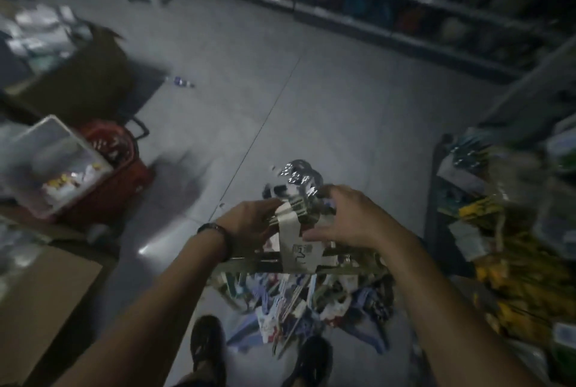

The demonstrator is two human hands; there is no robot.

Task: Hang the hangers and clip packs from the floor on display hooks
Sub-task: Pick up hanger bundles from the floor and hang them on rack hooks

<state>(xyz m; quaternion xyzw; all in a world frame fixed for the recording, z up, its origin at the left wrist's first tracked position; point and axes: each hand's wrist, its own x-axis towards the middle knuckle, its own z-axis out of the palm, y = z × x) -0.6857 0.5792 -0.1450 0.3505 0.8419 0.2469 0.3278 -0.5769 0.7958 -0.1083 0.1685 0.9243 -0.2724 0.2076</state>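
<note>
Chrome hooks (298, 176) crown the banded hangers (297, 254) we hold up over the pile (311, 302) of packs on the floor (280, 90). Our left hand (249, 221) grips the hangers from one side and our right hand (346, 221) curls round them from the other, both close together.

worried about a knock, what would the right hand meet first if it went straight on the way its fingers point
The right hand points leftward, touching the hanger bundle; pushing on, it would likely meet the left hand next, though depth is unclear.
</note>
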